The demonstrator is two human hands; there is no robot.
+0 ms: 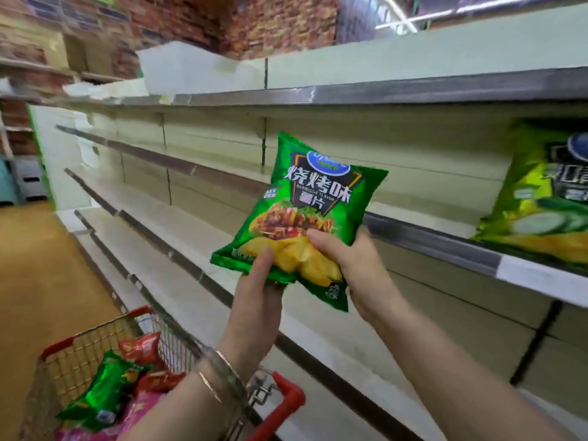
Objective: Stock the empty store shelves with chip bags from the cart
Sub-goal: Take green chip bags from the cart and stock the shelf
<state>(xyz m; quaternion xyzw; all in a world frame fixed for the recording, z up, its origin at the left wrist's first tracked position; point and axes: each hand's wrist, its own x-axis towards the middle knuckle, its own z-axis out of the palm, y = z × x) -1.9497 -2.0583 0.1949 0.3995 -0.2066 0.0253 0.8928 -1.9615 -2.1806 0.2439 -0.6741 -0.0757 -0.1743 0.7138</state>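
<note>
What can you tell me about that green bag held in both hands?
The green chip bag is glossy, puffy plastic film with crimped edges. Its front shows a blue oval logo, large white Chinese characters, grilled skewers and yellow chips. It looks unopened and is held in the air, front toward the camera, top leaning right. The left hand pinches its lower left corner; the right hand grips its lower right edge.

Bright, even indoor light. Ceiling tube lights top right, smeared into streaks. Dull sheen along metal shelf edge. Soft glare patches on green chip bag; centre print fairly sharp. Motion blur heavy toward edges: brick-pattern wall, lime-green bag at right, cart all smeared. Wide-angle bend in shelf lines. Shadows faint, soft under shelves.
</note>
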